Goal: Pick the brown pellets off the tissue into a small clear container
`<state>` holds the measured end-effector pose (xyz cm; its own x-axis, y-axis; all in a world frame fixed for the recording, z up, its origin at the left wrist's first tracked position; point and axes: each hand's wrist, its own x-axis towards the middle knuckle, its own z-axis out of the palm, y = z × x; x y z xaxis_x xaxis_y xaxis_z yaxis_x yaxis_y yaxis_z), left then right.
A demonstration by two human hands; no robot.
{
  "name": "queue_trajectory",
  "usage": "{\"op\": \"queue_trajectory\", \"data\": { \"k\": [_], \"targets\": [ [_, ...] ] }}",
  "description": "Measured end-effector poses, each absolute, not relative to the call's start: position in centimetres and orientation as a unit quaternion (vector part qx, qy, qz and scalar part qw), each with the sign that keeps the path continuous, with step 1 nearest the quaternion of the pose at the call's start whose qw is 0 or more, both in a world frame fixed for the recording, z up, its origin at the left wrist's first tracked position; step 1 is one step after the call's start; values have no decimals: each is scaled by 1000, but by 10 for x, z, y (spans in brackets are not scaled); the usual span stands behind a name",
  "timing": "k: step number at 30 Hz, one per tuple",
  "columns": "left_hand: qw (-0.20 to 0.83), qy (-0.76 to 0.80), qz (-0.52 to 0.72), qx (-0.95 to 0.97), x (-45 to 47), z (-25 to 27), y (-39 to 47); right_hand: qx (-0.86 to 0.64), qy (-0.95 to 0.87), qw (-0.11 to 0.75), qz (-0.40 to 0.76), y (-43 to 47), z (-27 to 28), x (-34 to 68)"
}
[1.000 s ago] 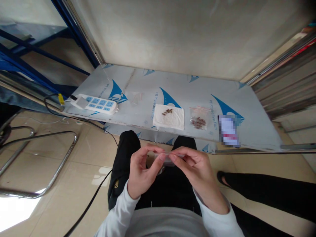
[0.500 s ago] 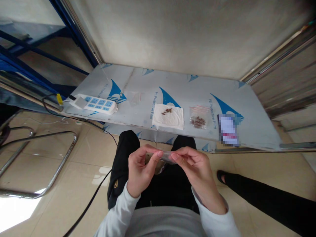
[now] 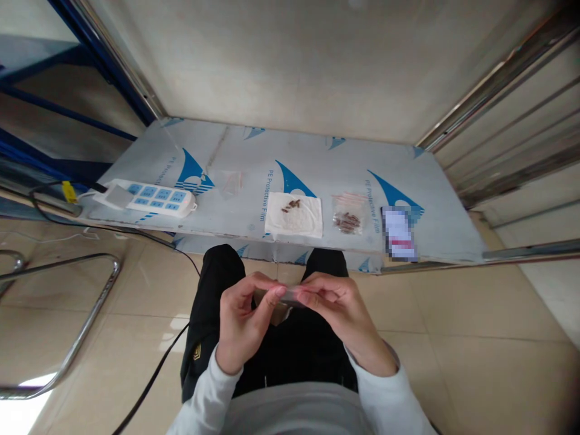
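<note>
Above my lap, my left hand [image 3: 244, 320] and my right hand [image 3: 342, 317] pinch the upper edge of a small clear plastic bag [image 3: 289, 295] between thumbs and forefingers. Its lower part hangs below, mostly hidden by the fingers; what it contains I cannot make out. On the low table beyond, a white folded paper towel [image 3: 299, 225] bears several small brown dried pieces [image 3: 291, 205]. Right of the towel lies a clear zip bag [image 3: 348, 212] with many more brown pieces in it. Another clear bag [image 3: 230, 182], flat, lies left of the towel.
A phone with a blurred screen [image 3: 399, 234] lies near the right front of the film-covered table [image 3: 217, 223]. At the left is a white power strip [image 3: 156, 198] with a plug and black cable. A metal chair frame [image 3: 97, 320] stands on the floor at left.
My view has shifted, so the table appears farther left. Both hands keep their pinch on the bag, thumbs slightly closer together. Another person's leg at right has gone out of view.
</note>
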<state>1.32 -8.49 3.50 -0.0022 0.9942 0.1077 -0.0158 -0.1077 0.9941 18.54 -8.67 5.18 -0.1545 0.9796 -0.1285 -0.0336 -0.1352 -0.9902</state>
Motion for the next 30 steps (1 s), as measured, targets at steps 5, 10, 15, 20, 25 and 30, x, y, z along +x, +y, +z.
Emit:
{"op": "queue_trajectory", "data": {
  "k": [5, 10, 15, 20, 25, 30],
  "targets": [
    [525, 443, 506, 521, 14, 32, -81, -494, -476, 409, 602, -86, 49, 195],
    [500, 523, 506, 470, 11, 24, -74, -598, -401, 501, 480, -53, 47, 235],
    [451, 579, 551, 397, 7, 11, -66, -684, -422, 510, 305, 38, 16, 310],
    [478, 597, 549, 336, 7, 0, -66, -765, -483, 403, 136, 96, -14, 349],
    [450, 627, 525, 359, 0, -13, -65, -765, -476, 430, 55, 85, -4, 346],
    [251, 685, 458, 508, -20, -23, -23, -647, -501, 549, 173, 5, 61, 269]
  ]
}}
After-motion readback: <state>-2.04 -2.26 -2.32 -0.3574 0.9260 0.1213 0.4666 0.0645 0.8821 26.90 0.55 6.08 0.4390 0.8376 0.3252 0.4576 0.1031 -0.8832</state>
